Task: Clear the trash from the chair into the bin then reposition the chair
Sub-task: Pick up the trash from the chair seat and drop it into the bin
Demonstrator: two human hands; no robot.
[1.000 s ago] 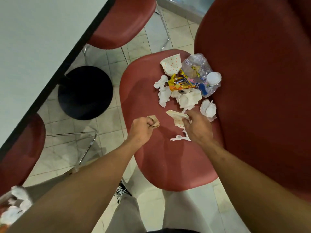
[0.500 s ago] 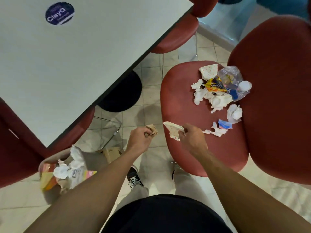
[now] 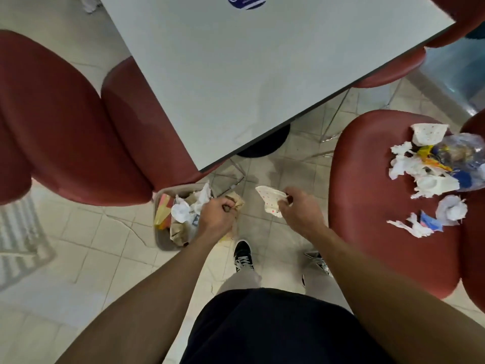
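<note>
Pale floor tiles (image 3: pixel 110 248), some cracked, run beneath a grey table (image 3: pixel 262 74) whose near corner points toward the person. A dark blue round sticker (image 3: pixel 246 1) sits at the table's far edge. Red chairs stand on the left (image 3: pixel 65 132), and another red chair (image 3: pixel 372 195) stands on the right with its seat facing the camera.

Just below the table's near corner a small bin (image 3: pixel 162 240) stands on the floor, filled with crumpled paper and wrappers. The left hand (image 3: pixel 217 214) is over the bin's right edge, fist clenched around a brown paper wad (image 3: pixel 237 202). The right hand (image 3: pixel 299 208) is just beside it, over bare floor between the bin and the right chair, pinching a white dotted paper scrap (image 3: pixel 269 202) between thumb and fingers. The 2 hands are apart.

More trash remains on the right chair's seat, toward its back edge: a dotted paper piece (image 3: pixel 427 132), a crushed clear plastic bottle (image 3: pixel 464 153), a yellow wrapper (image 3: pixel 430 158), white tissue wads (image 3: pixel 409 166) and, nearer the seat's front, another tissue ball (image 3: pixel 451 208) beside a blue scrap (image 3: pixel 430 222).

2 dark shoes (image 3: pixel 242 256) show below the hands.
</note>
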